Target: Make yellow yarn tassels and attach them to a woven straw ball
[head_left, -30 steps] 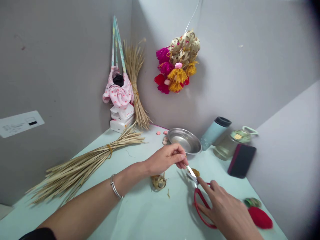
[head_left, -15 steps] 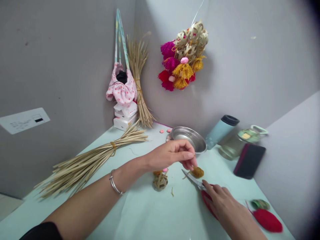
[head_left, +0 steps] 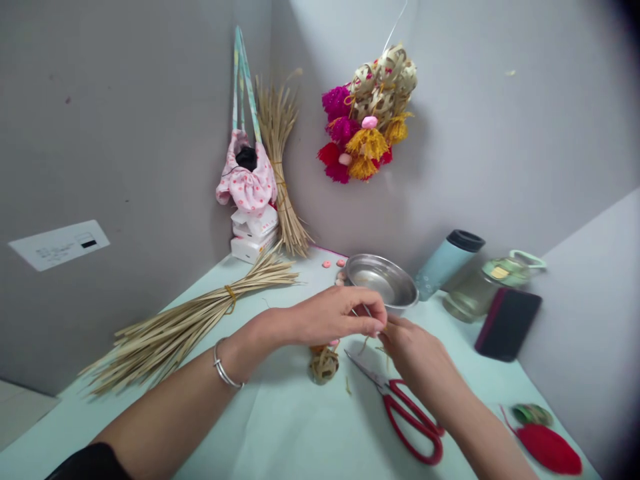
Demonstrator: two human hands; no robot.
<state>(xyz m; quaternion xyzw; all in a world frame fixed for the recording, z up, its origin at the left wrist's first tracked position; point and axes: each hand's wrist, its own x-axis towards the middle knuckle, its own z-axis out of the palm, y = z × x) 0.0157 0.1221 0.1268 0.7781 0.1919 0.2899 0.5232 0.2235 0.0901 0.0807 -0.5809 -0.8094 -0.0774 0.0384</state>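
My left hand [head_left: 353, 313] is pinched closed at mid-table, and my right hand [head_left: 413, 350] meets it fingertip to fingertip. Between them is mustard yarn [head_left: 365, 345], mostly hidden by the fingers, with loose strands hanging below. Just under my right hand lie red-handled scissors [head_left: 384, 385] on the table, their blades pointing to the upper left. A small woven ball [head_left: 324, 366] with a pink bead and mustard yarn sits below my left wrist. A short yarn scrap [head_left: 348, 385] lies beside it.
A metal bowl [head_left: 407, 297] stands behind my hands, with pink beads [head_left: 327, 264] beside it. At right are a blue tumbler [head_left: 447, 263], a green bottle [head_left: 470, 293], a phone [head_left: 507, 327] and red yarn [head_left: 550, 449]. Bundled strips [head_left: 195, 320] lie left. Tasselled woven balls [head_left: 380, 93] hang above.
My right hand has let go of the scissors, leaving them on the table, and moved up to my left hand. The mustard yarn bundle is now mostly hidden by the hands.
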